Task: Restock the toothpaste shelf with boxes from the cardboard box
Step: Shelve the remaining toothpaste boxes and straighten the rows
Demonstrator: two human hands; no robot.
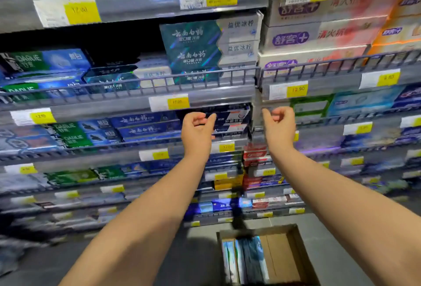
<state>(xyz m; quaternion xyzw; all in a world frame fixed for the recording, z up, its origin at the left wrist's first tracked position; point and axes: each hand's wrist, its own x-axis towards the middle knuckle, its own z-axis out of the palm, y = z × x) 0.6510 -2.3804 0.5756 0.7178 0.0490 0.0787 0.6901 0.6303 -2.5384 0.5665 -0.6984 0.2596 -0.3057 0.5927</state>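
— Across the whole wall, what stood there?

— Grey metal shelving with low wire front rails (145,82) ran tier over tier, yellow-and-white price labels (178,101) clipped along its edges. Long toothpaste cartons lay flat in stacks on it: green-and-blue Darlie boxes (45,61) at the left, teal-and-white boxes (206,42) piled high in the middle, white boxes with purple lettering (319,35) on the next bay to the right.

— And on the floor?

— Low in the view, below the shelves, sat an open brown cardboard box (293,235). Its left side held several pale blue and dark toothpaste cartons standing on edge (245,260); its right side showed bare cardboard bottom.

— Where were the hands?

— Both arms reached up to the tier under the middle price label. The left hand (197,126) was raised in front of a row of dark blue-and-white boxes (230,118), fingers curled loosely inward with the thumb apart from them; motion blur kept me from telling whether the fingertips touched a box. I saw nothing gripped in it.

— The right?

— The right hand (279,123) hung just beside the upright post between the two bays, fingers bent toward the palm, loosely, round nothing I could make out.
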